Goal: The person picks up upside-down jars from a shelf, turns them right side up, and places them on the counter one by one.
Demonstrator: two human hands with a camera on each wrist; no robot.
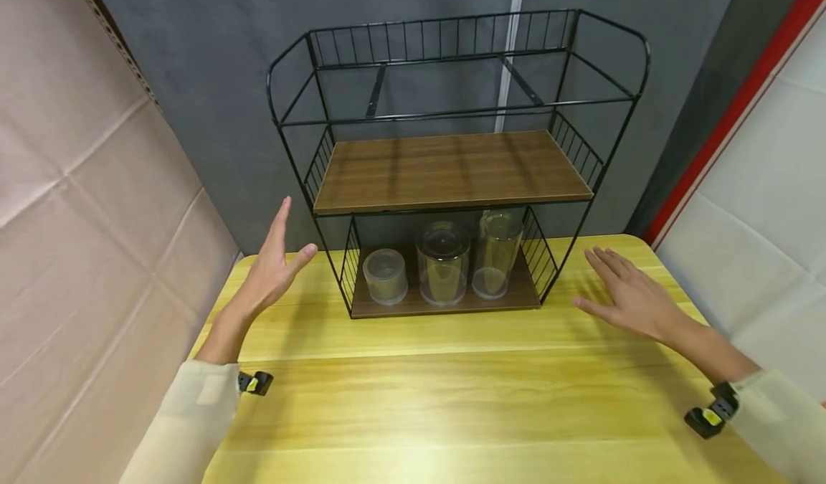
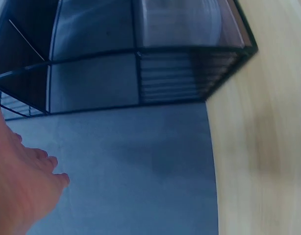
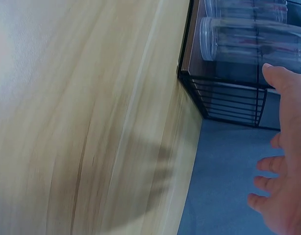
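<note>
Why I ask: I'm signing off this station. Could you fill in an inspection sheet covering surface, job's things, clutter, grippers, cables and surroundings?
Surface: light wooden table, with glare and shadows.
Job's things: black wire rack with brown boards, standing on the table; three clear containers in a row on its lower shelf.
Clutter: nothing seen.
Grippers: left hand off the rack's left side, right hand off its right; both hold nothing, apart from the rack.
Cables: nothing seen.
Surroundings: grey backdrop behind; pale sheeting at both sides; red strip at right.
</note>
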